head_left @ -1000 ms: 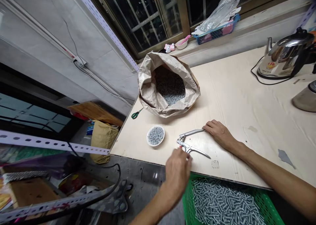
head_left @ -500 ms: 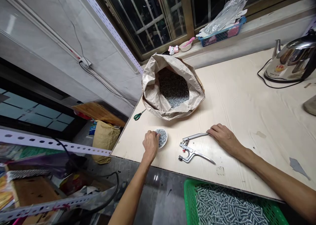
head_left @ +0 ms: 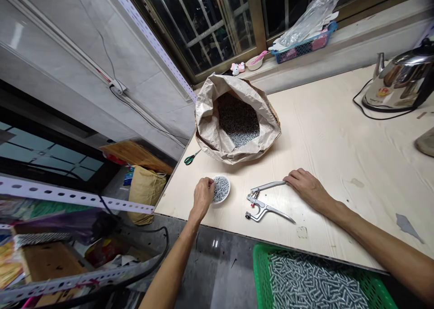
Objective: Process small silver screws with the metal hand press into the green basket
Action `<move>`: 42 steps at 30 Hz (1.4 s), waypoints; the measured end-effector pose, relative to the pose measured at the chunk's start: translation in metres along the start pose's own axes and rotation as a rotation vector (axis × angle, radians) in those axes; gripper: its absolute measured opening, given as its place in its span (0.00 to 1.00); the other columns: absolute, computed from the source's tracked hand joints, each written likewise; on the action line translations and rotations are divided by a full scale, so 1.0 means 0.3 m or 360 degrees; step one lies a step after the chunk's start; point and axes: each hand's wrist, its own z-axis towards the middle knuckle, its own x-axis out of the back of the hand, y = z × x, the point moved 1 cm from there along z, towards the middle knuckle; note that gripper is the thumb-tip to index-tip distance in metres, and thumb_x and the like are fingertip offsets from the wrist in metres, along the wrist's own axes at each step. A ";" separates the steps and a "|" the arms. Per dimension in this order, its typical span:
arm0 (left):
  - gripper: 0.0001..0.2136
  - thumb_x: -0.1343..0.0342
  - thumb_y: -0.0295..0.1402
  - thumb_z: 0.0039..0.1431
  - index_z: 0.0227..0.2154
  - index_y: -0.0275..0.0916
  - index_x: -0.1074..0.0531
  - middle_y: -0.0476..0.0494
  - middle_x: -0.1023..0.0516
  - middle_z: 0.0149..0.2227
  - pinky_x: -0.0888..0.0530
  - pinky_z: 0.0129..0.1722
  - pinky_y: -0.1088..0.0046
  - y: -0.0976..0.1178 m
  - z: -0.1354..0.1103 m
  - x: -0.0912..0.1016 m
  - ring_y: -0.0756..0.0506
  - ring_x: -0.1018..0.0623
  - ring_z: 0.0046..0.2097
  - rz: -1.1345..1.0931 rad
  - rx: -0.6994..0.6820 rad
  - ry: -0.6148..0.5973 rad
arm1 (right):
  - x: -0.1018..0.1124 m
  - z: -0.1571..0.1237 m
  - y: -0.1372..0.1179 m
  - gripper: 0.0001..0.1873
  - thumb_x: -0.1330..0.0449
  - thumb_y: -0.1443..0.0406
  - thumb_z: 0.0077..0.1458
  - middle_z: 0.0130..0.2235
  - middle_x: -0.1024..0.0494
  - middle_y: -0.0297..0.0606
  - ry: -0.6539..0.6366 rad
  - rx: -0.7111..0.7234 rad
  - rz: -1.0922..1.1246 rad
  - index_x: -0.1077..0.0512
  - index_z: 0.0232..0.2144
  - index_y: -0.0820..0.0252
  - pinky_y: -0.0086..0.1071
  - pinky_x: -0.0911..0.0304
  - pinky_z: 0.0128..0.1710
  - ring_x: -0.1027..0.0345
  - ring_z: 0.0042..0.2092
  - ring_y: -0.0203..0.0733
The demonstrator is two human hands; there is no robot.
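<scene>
Our left hand (head_left: 204,191) is at the white bowl (head_left: 229,194), lower centre; spring-loaded pliers (head_left: 263,208) lie right of it, handles splayed rightward, one touching our right hand (head_left: 307,188). We can't tell either grip.

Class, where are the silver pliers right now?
In the head view, the silver pliers lie on the table, right of the white bowl; the right hand touches their upper handle.

view: head | from: above table (head_left: 325,133) | facing: forward and down, toward window (head_left: 220,33) | range: table near, window farther
</scene>
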 end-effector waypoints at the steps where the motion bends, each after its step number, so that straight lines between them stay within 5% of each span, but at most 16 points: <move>1: 0.07 0.50 0.29 0.55 0.31 0.36 0.27 0.42 0.23 0.35 0.31 0.38 0.72 0.011 -0.020 0.007 0.46 0.24 0.37 -0.0110 -0.0012 0.0023 | 0.011 0.001 -0.013 0.15 0.56 0.69 0.63 0.37 0.28 0.44 0.0024 -0.0034 -0.0020 0.29 0.38 0.59 0.37 0.44 0.37 0.39 0.39 0.45; 5: 0.09 0.47 0.37 0.50 0.29 0.37 0.27 0.48 0.25 0.26 0.29 0.29 0.74 0.084 -0.125 -0.015 0.47 0.26 0.29 -0.0720 0.0007 -0.0228 | 0.069 -0.005 -0.120 0.13 0.51 0.64 0.62 0.40 0.27 0.46 0.0101 -0.0099 -0.0072 0.29 0.43 0.60 0.40 0.45 0.40 0.38 0.41 0.48; 9: 0.11 0.45 0.39 0.44 0.27 0.35 0.27 0.50 0.29 0.22 0.31 0.23 0.76 0.154 -0.197 -0.104 0.50 0.30 0.25 -0.1113 0.0085 -0.0603 | 0.074 -0.028 -0.241 0.11 0.45 0.57 0.59 0.36 0.28 0.40 -0.0192 0.0057 0.0113 0.30 0.37 0.58 0.37 0.48 0.38 0.38 0.37 0.44; 11: 0.12 0.44 0.40 0.43 0.25 0.35 0.27 0.50 0.29 0.21 0.32 0.23 0.76 0.170 -0.206 -0.146 0.51 0.31 0.24 -0.1131 0.0102 -0.0711 | 0.053 -0.045 -0.264 0.06 0.45 0.62 0.59 0.34 0.28 0.37 -0.0285 0.0064 0.0122 0.32 0.33 0.59 0.35 0.51 0.36 0.39 0.34 0.41; 16: 0.14 0.43 0.41 0.41 0.23 0.33 0.26 0.49 0.29 0.20 0.36 0.24 0.76 0.167 -0.208 -0.194 0.51 0.33 0.24 -0.1008 0.0090 -0.0832 | 0.017 -0.071 -0.235 0.12 0.54 0.74 0.61 0.30 0.30 0.35 -0.0186 0.0263 -0.0016 0.35 0.30 0.59 0.35 0.55 0.35 0.43 0.31 0.39; 23: 0.14 0.41 0.42 0.40 0.22 0.33 0.26 0.50 0.29 0.20 0.37 0.25 0.76 0.175 -0.220 -0.208 0.51 0.33 0.24 -0.1045 0.0175 -0.1018 | 0.022 -0.069 -0.211 0.12 0.54 0.72 0.63 0.29 0.31 0.36 -0.0050 0.0376 -0.0108 0.35 0.30 0.60 0.36 0.56 0.33 0.45 0.31 0.40; 36: 0.15 0.36 0.37 0.39 0.15 0.37 0.37 0.57 0.39 0.12 0.44 0.19 0.78 0.184 -0.192 -0.223 0.56 0.42 0.17 -0.0883 0.0508 -0.1581 | 0.018 -0.058 -0.208 0.10 0.51 0.71 0.62 0.30 0.29 0.34 -0.0217 0.0321 -0.0093 0.34 0.30 0.59 0.36 0.57 0.34 0.45 0.33 0.40; 40: 0.15 0.36 0.40 0.37 0.15 0.37 0.37 0.55 0.36 0.13 0.40 0.20 0.77 0.187 -0.225 -0.220 0.55 0.38 0.18 -0.0863 0.0492 -0.1576 | 0.054 -0.052 -0.198 0.07 0.44 0.61 0.60 0.35 0.27 0.37 -0.0364 0.0231 0.0013 0.32 0.33 0.58 0.36 0.52 0.36 0.41 0.37 0.42; 42: 0.15 0.37 0.41 0.37 0.16 0.37 0.36 0.55 0.36 0.12 0.38 0.20 0.76 0.187 -0.247 -0.218 0.54 0.38 0.18 -0.0853 0.0507 -0.1569 | 0.076 -0.044 -0.178 0.17 0.41 0.53 0.56 0.45 0.28 0.42 -0.0388 0.0200 0.0096 0.31 0.41 0.58 0.38 0.48 0.41 0.39 0.44 0.46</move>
